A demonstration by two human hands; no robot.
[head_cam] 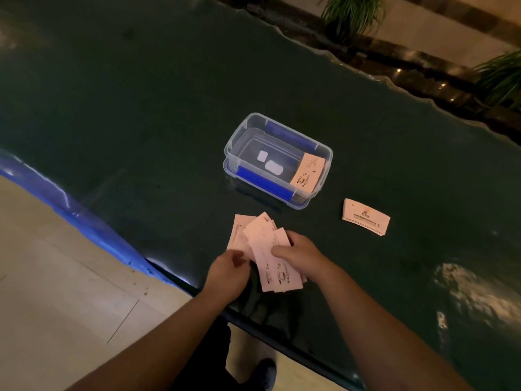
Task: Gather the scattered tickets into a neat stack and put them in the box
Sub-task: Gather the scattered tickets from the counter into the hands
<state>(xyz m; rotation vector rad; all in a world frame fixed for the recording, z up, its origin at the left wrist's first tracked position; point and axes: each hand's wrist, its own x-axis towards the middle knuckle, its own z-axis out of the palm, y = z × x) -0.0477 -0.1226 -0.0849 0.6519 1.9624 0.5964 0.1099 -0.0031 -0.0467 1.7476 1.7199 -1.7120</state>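
Several pale pink tickets [263, 244] lie fanned and uneven near the table's front edge. My right hand [298, 255] grips them from the right, thumb on top. My left hand [229, 270] pinches their lower left edge. Behind them stands a clear plastic box [234, 142] with blue clips, open, with a ticket stack [307, 176] leaning against its right inner wall. A neat stack of tickets [366, 217] lies on the table to the right of the box.
The dark green glass table [141, 108] has a wavy far edge and a blue-lit near edge. Potted plants [352, 15] stand beyond it. Beige floor tiles [56, 277] lie at the left, and my shoe [266, 372] shows below.
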